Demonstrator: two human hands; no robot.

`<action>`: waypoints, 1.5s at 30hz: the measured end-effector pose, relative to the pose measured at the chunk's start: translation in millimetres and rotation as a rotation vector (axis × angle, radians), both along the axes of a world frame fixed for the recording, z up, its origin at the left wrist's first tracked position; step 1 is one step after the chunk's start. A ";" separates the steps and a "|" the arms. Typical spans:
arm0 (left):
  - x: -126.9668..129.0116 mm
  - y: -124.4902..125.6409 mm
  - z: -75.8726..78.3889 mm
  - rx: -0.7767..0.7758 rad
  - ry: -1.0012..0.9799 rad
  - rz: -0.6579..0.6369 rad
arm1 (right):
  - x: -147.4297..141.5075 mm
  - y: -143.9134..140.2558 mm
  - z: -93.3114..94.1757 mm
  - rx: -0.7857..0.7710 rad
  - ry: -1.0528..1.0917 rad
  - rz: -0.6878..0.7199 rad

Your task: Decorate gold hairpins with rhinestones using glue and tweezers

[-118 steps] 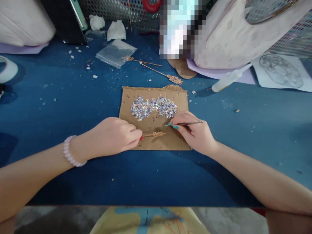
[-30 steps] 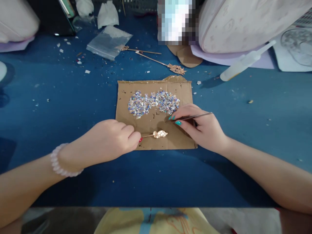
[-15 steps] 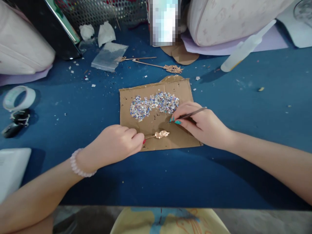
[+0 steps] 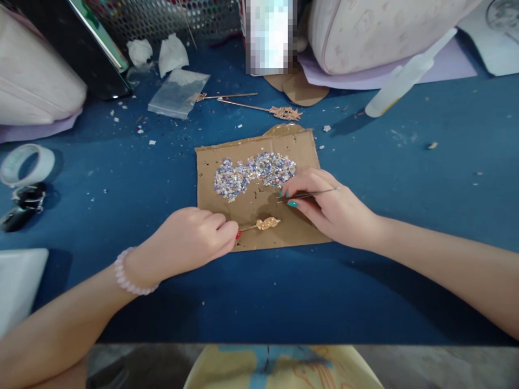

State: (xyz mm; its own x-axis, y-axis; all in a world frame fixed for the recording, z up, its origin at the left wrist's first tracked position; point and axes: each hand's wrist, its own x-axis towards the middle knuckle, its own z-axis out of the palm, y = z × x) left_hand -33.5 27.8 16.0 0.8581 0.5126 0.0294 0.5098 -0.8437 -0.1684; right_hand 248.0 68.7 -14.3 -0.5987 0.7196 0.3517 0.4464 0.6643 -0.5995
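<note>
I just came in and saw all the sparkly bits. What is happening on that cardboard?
A person sits at a blue table with a piece of cardboard in front of them. The left hand pinches the stem of a small gold ornament lying on the cardboard. The right hand holds thin metal tweezers, their tips close to a pile of shiny sequins. More gold ornaments lie farther back.

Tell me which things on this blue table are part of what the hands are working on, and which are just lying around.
In use:
left hand holding gold hairpin
right hand holding tweezers
sequin pile
cardboard sheet

Lying about:
tape roll
plastic bag
two spare hairpins
glue bottle
</note>
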 end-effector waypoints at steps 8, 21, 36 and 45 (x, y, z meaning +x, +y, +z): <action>1.4 0.4 -0.1 -0.009 -0.017 -0.004 | -2.4 -1.0 0.1 0.051 -0.026 -0.013; 0.7 0.4 -1.1 -0.001 -0.032 -0.006 | -7.0 -3.2 -1.4 0.121 -0.008 0.005; 0.2 0.7 -1.9 -0.006 -0.027 0.001 | -5.2 -1.7 -1.6 0.236 0.004 -0.015; -3.0 2.0 -3.3 0.011 -0.039 -0.024 | 6.4 11.7 1.0 0.073 0.054 -0.163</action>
State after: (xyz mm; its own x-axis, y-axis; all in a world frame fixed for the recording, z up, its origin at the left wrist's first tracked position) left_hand -36.5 29.7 12.8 0.8683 0.4912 0.0690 0.4957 -0.8540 -0.1579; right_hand 254.5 80.3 -13.2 -0.4552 0.7768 0.4351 0.5196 0.6287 -0.5786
